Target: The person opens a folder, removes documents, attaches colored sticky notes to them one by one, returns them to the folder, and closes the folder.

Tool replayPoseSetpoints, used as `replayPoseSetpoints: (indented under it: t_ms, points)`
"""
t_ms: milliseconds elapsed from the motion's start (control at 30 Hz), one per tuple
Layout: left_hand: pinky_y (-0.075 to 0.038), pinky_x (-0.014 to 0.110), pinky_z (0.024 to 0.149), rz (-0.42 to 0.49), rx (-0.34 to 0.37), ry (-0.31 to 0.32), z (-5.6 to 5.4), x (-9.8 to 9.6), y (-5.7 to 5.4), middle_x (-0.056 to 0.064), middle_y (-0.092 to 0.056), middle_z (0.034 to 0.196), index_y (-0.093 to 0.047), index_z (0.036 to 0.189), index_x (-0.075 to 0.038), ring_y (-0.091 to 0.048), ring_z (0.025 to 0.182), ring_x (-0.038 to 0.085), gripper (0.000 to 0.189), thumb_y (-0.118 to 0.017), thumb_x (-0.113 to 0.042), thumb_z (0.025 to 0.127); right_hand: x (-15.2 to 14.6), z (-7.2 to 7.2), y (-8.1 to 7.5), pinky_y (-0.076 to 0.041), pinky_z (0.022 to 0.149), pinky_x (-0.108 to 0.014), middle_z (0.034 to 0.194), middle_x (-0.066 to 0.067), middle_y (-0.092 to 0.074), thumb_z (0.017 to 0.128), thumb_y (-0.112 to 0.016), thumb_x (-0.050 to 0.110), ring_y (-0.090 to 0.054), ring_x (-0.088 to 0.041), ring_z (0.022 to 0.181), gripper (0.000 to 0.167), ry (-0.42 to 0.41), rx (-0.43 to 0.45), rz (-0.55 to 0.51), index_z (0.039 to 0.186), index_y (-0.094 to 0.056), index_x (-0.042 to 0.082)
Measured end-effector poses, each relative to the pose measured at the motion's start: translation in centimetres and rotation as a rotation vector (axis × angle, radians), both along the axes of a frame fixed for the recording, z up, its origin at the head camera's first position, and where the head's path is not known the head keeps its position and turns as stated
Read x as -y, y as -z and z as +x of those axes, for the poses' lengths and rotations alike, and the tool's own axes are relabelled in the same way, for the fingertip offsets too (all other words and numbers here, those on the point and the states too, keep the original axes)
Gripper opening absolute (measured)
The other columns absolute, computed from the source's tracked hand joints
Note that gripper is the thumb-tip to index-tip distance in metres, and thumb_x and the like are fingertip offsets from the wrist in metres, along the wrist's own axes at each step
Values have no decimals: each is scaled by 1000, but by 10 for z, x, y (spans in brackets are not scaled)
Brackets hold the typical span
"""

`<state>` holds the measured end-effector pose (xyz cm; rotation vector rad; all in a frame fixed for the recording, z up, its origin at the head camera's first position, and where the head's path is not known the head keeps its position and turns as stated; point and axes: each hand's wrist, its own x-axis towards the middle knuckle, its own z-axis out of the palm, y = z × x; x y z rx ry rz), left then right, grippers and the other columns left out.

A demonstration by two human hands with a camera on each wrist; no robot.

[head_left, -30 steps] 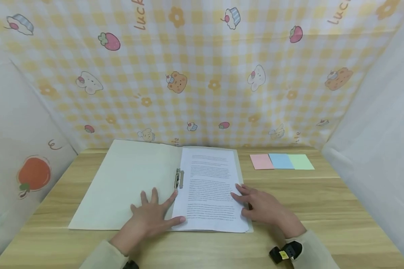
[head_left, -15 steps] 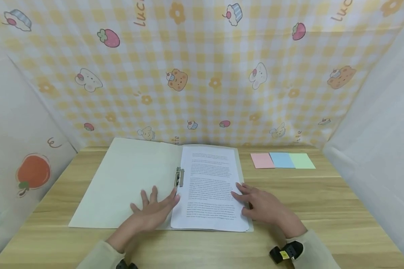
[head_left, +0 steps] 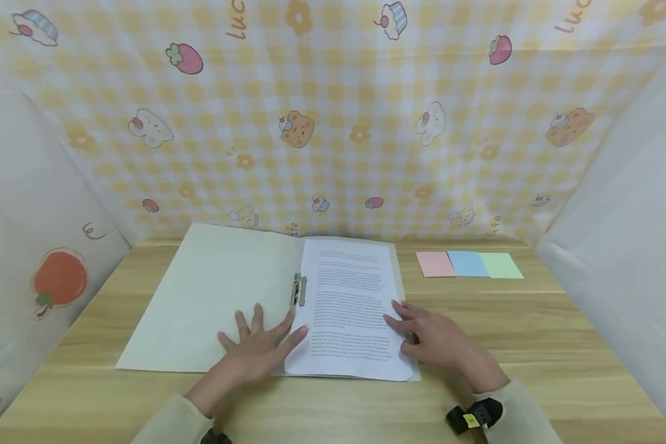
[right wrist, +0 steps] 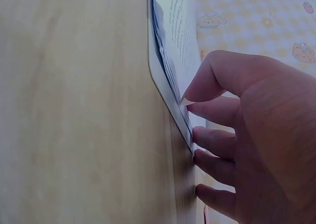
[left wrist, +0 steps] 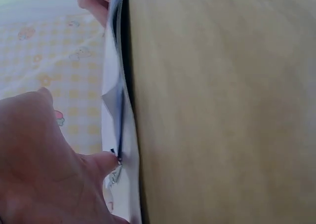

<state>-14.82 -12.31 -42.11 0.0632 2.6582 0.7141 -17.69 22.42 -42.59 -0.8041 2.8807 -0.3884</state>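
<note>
Covering the far side of the scene, a yellow-and-white checked cloth [head_left: 338,92] printed with bears, strawberries and cupcakes hangs behind the wood-grain table [head_left: 338,407]. A pale folder [head_left: 222,283] lies opened flat on the table. On its right half rests a stack of printed sheets [head_left: 349,302], which reaches nearly to that cover's right edge. The person's left hand [head_left: 258,351] is spread, its fingers over the left cover and its thumb reaching over the lower left edge of the sheets. The right hand [head_left: 435,336] lies at their right edge, fingers apart, fingertips on the top sheet and thumb lower down at the side. Beyond that hand, three paper squares lie side by side: pink [head_left: 435,264], blue [head_left: 468,263] and green [head_left: 501,265]. A black device [head_left: 484,412] sits at the right wrist. Beside the sheets' left edge, near the fold, is a metal clip [head_left: 298,290].
</note>
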Motion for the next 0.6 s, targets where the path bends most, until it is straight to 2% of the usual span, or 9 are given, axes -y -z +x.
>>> replayPoseSetpoints:
  t_ms: [67, 233, 400, 500, 600]
  points:
    - [26, 86, 94, 5, -4, -6, 0, -1, -1, 33, 15, 164, -24, 160, -36, 30, 141, 62, 77, -24, -79, 96, 0, 0, 1, -31, 57, -23, 158, -11, -46, 88, -65, 20, -44, -38, 146, 52, 5, 1, -3, 140, -60, 18]
    - [30, 83, 94, 21, -11, -13, 0, -1, 2, 32, 16, 164, -24, 160, -35, 33, 141, 60, 78, -24, -79, 96, 0, 0, 2, -35, 63, -24, 156, -11, -48, 88, -66, 20, -46, -37, 145, 52, -2, -19, 6, 140, -61, 18]
    - [42, 71, 91, 83, 40, -17, -2, 1, 6, 27, 26, 164, -17, 161, -35, 42, 140, 52, 79, -18, -80, 96, 0, 0, 2, -33, 60, -23, 156, -11, -48, 88, -66, 19, -45, -38, 145, 52, -1, -16, 3, 140, -61, 18]
    - [46, 66, 89, 118, 42, -25, -3, 1, 6, 26, 28, 163, -18, 161, -33, 44, 140, 50, 80, -18, -80, 96, 0, 0, 3, -36, 63, -24, 157, -10, -48, 88, -66, 20, -45, -37, 145, 53, 3, -21, 11, 140, -61, 19]
    - [48, 63, 87, 129, 6, -27, -3, 0, 6, 27, 25, 164, -24, 160, -29, 43, 140, 52, 81, -22, -78, 96, 0, 0, 3, -39, 69, -26, 157, -10, -47, 88, -66, 21, -46, -37, 145, 53, -1, -24, 18, 141, -60, 19]
